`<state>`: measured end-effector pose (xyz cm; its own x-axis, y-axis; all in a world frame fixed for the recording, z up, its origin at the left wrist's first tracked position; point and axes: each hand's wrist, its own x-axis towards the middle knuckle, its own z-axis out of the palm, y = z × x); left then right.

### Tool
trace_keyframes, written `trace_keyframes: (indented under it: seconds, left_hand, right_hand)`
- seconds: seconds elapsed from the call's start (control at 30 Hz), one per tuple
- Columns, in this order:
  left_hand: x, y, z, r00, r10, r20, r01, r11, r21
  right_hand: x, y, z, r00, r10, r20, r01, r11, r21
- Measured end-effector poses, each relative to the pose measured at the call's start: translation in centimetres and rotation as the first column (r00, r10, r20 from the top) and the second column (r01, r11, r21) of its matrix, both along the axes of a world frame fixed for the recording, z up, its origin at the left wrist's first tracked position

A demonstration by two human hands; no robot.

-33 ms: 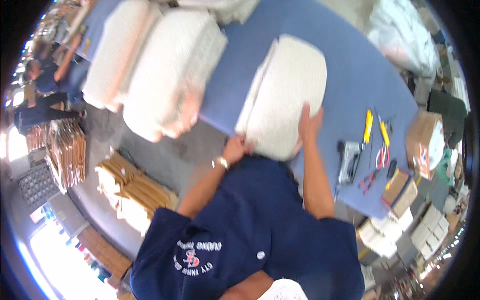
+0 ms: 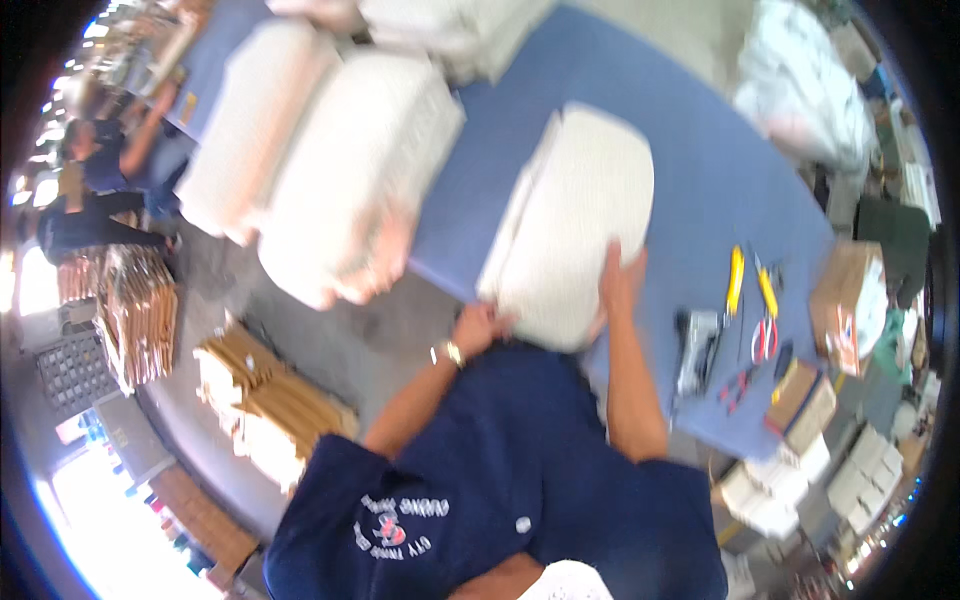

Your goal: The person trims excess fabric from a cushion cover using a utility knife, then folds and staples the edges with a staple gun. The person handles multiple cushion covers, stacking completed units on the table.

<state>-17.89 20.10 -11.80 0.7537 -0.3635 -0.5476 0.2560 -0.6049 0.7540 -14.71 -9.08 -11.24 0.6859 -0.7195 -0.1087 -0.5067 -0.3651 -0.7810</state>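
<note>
A cream fabric-covered cushion [image 2: 575, 215] with rounded corners lies on the blue-covered table [image 2: 705, 190], its near end against my dark blue shirt. A seam or fold runs along its left side. My left hand [image 2: 483, 325], with a watch on the wrist, pinches the cushion's near left corner. On the right edge, my right hand [image 2: 622, 283] grips it, thumb on top; its other fingers are mostly hidden by the side of the cushion.
Left are stacked cream cushions [image 2: 345, 170]. On the right lie a staple gun [image 2: 697, 350], yellow-handled tools [image 2: 736, 280], red-handled pliers [image 2: 765, 340] and a small open box [image 2: 800, 395]. Flat brown bundles [image 2: 275, 400] sit on the floor. A co-worker [image 2: 105, 160] is at far left.
The whole scene sits slightly lower in the picture. Both hands keep the same hold on the cushion, which has not visibly moved on the table.
</note>
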Motion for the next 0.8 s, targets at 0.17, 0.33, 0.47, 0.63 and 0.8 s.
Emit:
trace_keyframes:
  seconds: [0.17,0.33,0.47,0.63,0.8]
  left_hand:
    - [-0.5,-0.7,0.5,0.966,0.227,-0.126,-0.247,0.952,-0.178]
    - [4.6,-1.6,13.1,0.885,0.249,0.393,-0.255,0.966,-0.038]
    - [7.6,-4.6,27.1,0.488,0.425,0.762,-0.228,0.905,-0.359]
    - [14.0,-8.9,35.4,0.35,0.049,0.935,-0.017,0.999,-0.046]
    - [18.3,-13.0,37.6,0.45,-0.124,0.884,0.022,0.992,0.128]
  right_hand:
    - [-0.1,-0.4,1.5,1.0,0.01,-0.023,-0.006,0.99,0.144]
    - [2.1,0.7,0.4,0.99,-0.119,0.082,0.088,0.946,0.312]
    - [0.3,8.0,6.2,0.906,-0.236,0.35,-0.219,0.448,0.867]
    - [-3.8,6.4,11.7,0.836,0.448,0.316,-0.524,0.482,0.703]
    - [2.6,1.7,24.8,0.584,0.376,0.72,-0.36,0.914,-0.185]
